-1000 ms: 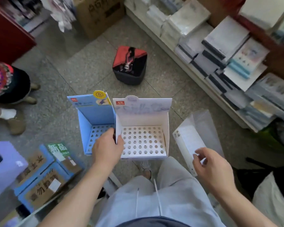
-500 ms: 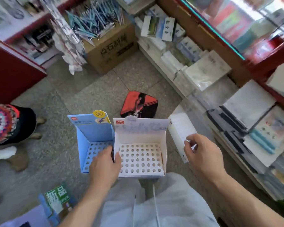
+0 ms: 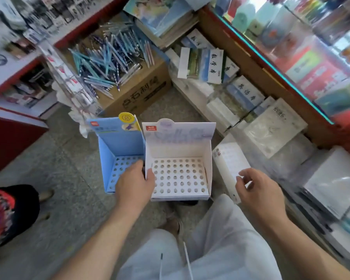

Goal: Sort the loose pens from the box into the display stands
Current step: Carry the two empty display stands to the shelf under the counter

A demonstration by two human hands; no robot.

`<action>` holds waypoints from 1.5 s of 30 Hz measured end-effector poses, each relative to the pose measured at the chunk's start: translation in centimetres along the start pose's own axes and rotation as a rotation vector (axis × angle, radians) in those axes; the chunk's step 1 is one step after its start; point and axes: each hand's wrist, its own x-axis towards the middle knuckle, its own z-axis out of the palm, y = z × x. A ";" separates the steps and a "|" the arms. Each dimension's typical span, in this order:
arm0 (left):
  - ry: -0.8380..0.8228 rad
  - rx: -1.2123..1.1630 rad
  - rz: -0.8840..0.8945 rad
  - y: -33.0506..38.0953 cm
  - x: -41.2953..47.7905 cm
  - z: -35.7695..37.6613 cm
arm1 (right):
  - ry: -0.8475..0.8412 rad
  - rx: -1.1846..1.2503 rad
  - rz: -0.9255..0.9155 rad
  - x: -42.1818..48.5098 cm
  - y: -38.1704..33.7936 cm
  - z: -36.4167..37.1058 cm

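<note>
Low centre, L hand point(image 3: 135, 182) reaches fwd on a straight forearm rising from the bottom edge, back of hand up. It clamps two stands together where their walls meet: thumb point(image 3: 150, 173) is hooked inside white stand point(image 3: 178, 148) and fingers point(image 3: 136, 165) are curled down into blue stand point(image 3: 119, 146).

R hand point(image 3: 259, 190) comes in diagonally from lower right. Its fingers are curled, w/ thumb and forefinger pinching the near edge of a white pack point(image 3: 230, 164). The pack is flat, tilted and smooth-faced, w/ red characters at its far end. It sits just beside the white stand's R wall; can't tell if they touch.

Both stands are thin matte card: open-front trays w/ a tall back panel and a floor punched w/ rows of round holes. They're held side by side above the floor point(image 3: 59, 158), which is grey speckled stone. The blue one has a yellow round tab on top and a red logo. The white one has a curved header w/ faint blue print and a red logo.

Pens point(image 3: 109, 61) are well beyond the stands, heaped loose and crisscross in a brown corrugated carton point(image 3: 137, 96) w/ dark print. They're slim barrels in blue, teal and white, some poking over the rim.

Below are pale grey trousers point(image 3: 220, 239) w/ a white drawstring. On the R are glossy wrapped notebooks point(image 3: 275, 126) stacked on low shelving under a red-framed glass counter point(image 3: 291, 47).
</note>
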 end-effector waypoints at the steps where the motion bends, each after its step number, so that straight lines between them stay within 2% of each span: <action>1: 0.001 0.007 0.017 0.9 2.2 -0.5 | 0.005 0.025 0.017 1.6 -0.5 0.0; 7: 0.003 0.107 0.084 8.0 14.7 0.1 | 0.032 0.097 0.090 13.6 -1.6 0.5; 12: 0.015 0.105 0.116 13.2 25.7 5.4 | 0.011 0.065 0.095 26.2 -1.0 2.5; 15: -0.009 0.094 0.164 15.5 32.2 8.8 | 0.064 0.052 0.107 33.0 -0.7 4.6; 20: -0.058 0.128 0.304 18.5 42.4 13.5 | 0.157 -0.011 0.242 40.8 -0.6 9.0; 25: -0.040 0.122 0.534 21.6 50.4 18.0 | 0.293 0.021 0.379 45.1 0.6 13.7; 28: -0.001 0.110 0.613 22.8 53.9 20.6 | 0.344 0.044 0.415 46.4 1.6 16.0; 36: 0.069 0.042 0.770 22.6 59.1 24.3 | 0.380 -0.013 0.399 48.6 2.9 20.0; 45: 0.165 -0.017 0.827 21.9 60.1 25.8 | 0.487 0.042 0.287 49.7 3.8 20.6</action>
